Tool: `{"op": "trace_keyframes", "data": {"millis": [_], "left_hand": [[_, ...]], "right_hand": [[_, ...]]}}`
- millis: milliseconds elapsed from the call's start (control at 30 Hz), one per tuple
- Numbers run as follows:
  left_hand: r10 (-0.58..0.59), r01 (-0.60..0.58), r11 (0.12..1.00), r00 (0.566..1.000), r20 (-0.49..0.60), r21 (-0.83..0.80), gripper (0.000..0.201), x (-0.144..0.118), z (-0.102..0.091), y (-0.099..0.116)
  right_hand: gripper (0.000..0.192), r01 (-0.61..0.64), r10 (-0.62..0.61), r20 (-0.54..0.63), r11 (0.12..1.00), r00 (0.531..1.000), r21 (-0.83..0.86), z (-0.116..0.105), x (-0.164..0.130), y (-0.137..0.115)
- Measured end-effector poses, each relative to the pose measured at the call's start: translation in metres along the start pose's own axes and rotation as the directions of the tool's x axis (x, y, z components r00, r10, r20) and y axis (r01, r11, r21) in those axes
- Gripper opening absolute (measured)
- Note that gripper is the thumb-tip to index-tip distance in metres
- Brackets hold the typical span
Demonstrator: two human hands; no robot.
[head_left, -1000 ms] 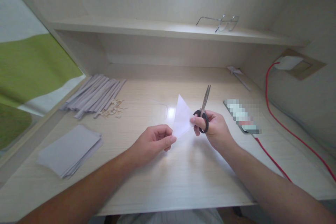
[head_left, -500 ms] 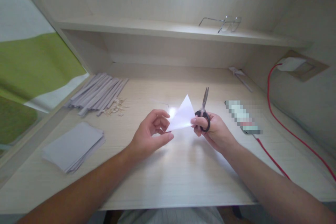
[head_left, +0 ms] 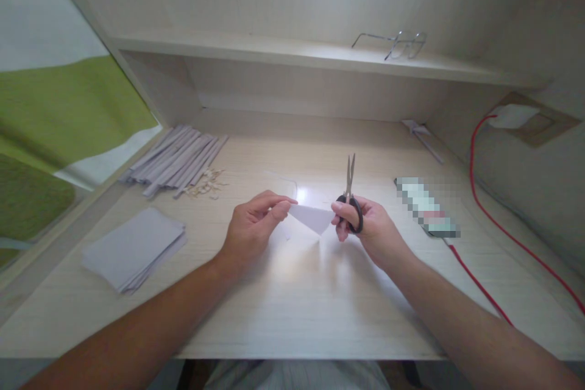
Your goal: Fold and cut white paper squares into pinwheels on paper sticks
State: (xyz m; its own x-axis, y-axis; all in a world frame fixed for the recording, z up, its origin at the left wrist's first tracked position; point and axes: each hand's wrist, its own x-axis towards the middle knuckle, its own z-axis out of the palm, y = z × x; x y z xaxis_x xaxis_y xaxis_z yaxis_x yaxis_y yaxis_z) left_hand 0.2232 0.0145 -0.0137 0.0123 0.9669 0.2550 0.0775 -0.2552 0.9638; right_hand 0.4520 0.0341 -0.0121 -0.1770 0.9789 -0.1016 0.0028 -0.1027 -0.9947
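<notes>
Between my hands, above the desk, a white triangular piece of paper (head_left: 312, 218) is stretched with one corner pointing down toward me. My left hand (head_left: 256, 224) pinches its left corner between thumb and fingers. The right corner sits between the thumb and fingers of my right hand (head_left: 361, 219). That same hand also holds black-handled scissors (head_left: 350, 186), whose slightly parted blades point away from me. A thin thread or wire (head_left: 289, 180) shows on the desk just beyond my left fingers.
At the left lie a bundle of paper strips (head_left: 180, 158), tan scraps (head_left: 208, 183) and a stack of paper sheets (head_left: 134, 250). To the right are a phone (head_left: 427, 207) and its red cable (head_left: 479, 283). Glasses (head_left: 404, 46) rest on the shelf (head_left: 274, 52); a paper stick (head_left: 425, 140) lies at the back right.
The paper's free corner has swung from pointing away to pointing down toward me. My left fingers have closed on its left corner. The scissor blades have parted slightly.
</notes>
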Motion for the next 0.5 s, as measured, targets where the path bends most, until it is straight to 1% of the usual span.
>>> {"op": "trace_keyframes", "data": {"millis": [100, 200, 333, 400, 500], "left_hand": [[-0.115, 0.116, 0.988, 0.993, 0.017, -0.105, 0.022, 0.003, 0.0, -0.001], [-0.193, 0.196, 0.96, 0.981, 0.037, -0.198, 0.024, 0.004, 0.0, -0.004], [-0.188, 0.198, 0.953, 0.98, 0.065, -0.23, 0.019, 0.004, -0.001, -0.006], [-0.18, 0.193, 0.952, 0.981, 0.072, -0.238, 0.015, 0.003, -0.002, -0.005], [-0.191, 0.205, 0.943, 0.978, 0.081, -0.262, 0.011, 0.003, -0.002, -0.004]], "right_hand": [[0.036, 0.065, -0.077, -0.103, 0.991, 0.992, -0.116, 0.0, -0.002, -0.006], [0.036, 0.076, -0.105, -0.134, 0.977, 0.985, -0.201, -0.002, -0.001, -0.01], [0.032, 0.008, -0.043, -0.102, 0.945, 0.994, -0.326, -0.012, 0.007, -0.007], [0.029, -0.008, -0.022, -0.065, 0.902, 0.998, -0.431, -0.017, 0.011, -0.002], [0.029, -0.036, 0.003, -0.064, 0.851, 0.998, -0.525, -0.022, 0.013, 0.002]]}}
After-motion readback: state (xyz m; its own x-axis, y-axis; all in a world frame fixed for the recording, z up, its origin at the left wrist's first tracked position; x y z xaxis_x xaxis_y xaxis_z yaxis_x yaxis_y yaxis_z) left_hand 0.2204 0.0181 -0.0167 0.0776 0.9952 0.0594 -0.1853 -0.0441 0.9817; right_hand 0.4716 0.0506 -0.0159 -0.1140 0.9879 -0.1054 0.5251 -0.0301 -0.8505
